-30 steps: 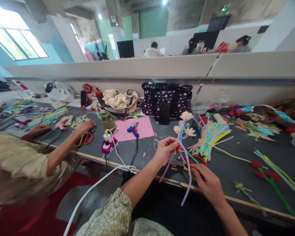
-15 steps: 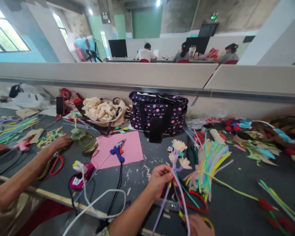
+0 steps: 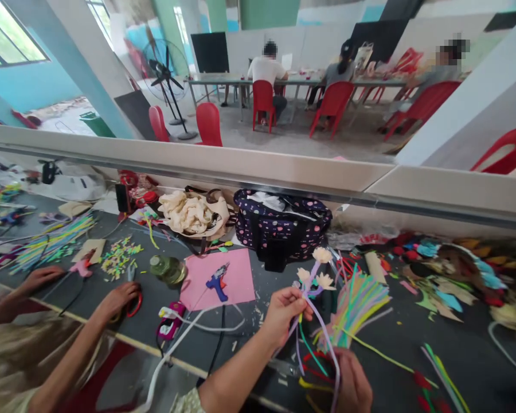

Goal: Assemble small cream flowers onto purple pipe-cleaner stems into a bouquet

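The left hand (image 3: 286, 312) pinches the lilac stems just below the pale flowers (image 3: 322, 256), thumb against fingers; a grip there seems meant to bind the stems together without crushing the petals. The flowers stand upright above the front of the worktop (image 3: 395, 355), between the bag (image 3: 284, 221) and the hands. The right hand (image 3: 350, 381) is low beside the longest stem's hanging end; whether its fingers pinch it, one cannot tell.

Strips (image 3: 363, 304) lie in a bundle just right of the flowers, probably for easy reach. The glue gun (image 3: 217, 282) rests on a pink sheet (image 3: 243, 269), which likely shields the surface from drips. To the left, a co-worker's hand (image 3: 122, 297) rests at scissors (image 3: 134, 306).
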A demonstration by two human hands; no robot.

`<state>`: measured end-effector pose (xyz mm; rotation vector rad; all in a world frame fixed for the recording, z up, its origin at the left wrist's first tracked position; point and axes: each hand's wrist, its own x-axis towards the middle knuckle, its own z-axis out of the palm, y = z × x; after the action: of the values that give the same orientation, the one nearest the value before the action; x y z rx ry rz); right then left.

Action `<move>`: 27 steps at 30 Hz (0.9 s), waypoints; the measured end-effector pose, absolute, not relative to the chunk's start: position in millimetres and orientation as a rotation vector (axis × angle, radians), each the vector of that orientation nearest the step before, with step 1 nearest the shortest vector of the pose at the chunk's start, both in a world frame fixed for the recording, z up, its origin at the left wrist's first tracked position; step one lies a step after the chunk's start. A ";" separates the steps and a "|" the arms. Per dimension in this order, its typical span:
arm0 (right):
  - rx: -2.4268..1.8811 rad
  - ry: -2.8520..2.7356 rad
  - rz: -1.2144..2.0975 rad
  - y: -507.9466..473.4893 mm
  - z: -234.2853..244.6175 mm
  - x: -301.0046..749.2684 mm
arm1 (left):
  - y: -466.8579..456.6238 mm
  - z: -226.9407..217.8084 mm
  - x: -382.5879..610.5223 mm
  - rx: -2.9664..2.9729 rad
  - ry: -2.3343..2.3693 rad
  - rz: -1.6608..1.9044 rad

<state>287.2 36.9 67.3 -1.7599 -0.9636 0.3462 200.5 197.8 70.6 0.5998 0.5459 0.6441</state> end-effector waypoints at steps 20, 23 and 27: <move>-1.466 -0.643 0.569 149.4 234.7 253.7 | 226.8 242.3 156.5 0.982 0.569 0.692; -1.380 -0.620 0.713 136.8 240.4 274.4 | 207.3 242.3 173.1 0.886 0.568 0.701; -1.275 -0.580 0.873 122.4 247.1 296.8 | 184.3 244.3 193.1 0.739 0.577 0.707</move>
<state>296.8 122.4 247.1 -1.2750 -0.5795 0.8733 193.1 184.3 244.3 0.7391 0.5767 0.7071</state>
